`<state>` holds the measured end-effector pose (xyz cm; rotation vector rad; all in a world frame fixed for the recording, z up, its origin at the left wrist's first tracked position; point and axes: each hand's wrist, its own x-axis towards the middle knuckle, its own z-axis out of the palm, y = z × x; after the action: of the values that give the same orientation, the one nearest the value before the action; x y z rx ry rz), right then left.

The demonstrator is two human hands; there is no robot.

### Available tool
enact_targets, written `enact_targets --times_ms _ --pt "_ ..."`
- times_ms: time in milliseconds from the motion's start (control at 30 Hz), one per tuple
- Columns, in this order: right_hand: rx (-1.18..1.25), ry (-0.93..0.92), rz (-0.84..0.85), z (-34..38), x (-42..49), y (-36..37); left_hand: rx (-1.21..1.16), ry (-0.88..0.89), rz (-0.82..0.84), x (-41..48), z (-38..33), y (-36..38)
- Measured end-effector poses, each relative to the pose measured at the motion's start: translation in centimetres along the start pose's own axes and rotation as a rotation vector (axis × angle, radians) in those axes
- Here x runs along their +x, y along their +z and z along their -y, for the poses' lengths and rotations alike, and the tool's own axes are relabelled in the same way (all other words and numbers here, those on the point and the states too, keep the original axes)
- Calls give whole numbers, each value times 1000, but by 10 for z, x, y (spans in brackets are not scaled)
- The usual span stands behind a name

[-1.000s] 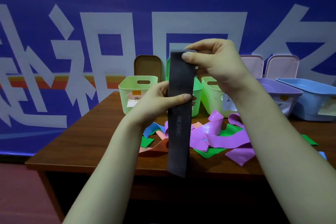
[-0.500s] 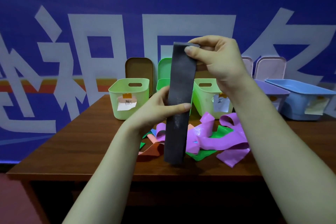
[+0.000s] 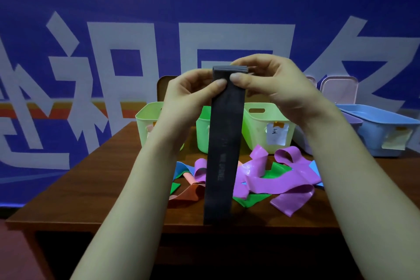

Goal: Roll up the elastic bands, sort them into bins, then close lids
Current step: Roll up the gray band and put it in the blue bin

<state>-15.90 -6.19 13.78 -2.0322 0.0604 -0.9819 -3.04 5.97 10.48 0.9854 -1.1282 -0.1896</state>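
Raised beside the right hand (image 3: 272,91), the left hand (image 3: 186,98) also pinches the grey band (image 3: 223,143) at its top, tail hanging above the near edge of the table (image 3: 91,188).

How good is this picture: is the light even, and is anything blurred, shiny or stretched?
Head view: dim, bluish light, deep shadow under the table. Head view: soft glare on the purple bands. Head view: print on the dark grey band too blurred to read. Head view: forearms widen toward the lower corners, probably lens stretch.
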Motion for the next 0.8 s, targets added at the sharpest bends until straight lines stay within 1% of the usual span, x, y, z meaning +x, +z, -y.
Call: enact_targets --times_ms 67,167,367,433,533,600,700,800 --pt "84 14 47 -2 -6 -1 -2 7 -11 -1 0 0" --pt "189 -14 9 -5 -11 4 33 18 -29 -3 0 -1" --pt "162 -64 -122 -11 -9 17 127 115 -23 -4 7 4" --pt "138 -73 -145 -14 -7 20 191 157 -23 -3 8 4" --pt "134 -65 -156 -17 -6 24 234 167 -38 -2 12 5" --pt "160 -55 -154 -17 -6 25 203 147 -74 -3 12 7" --pt "190 -25 -95 -19 -8 25 62 79 -145 -5 10 10" --pt "220 -5 -49 -22 -10 21 13 39 -154 -7 10 9"
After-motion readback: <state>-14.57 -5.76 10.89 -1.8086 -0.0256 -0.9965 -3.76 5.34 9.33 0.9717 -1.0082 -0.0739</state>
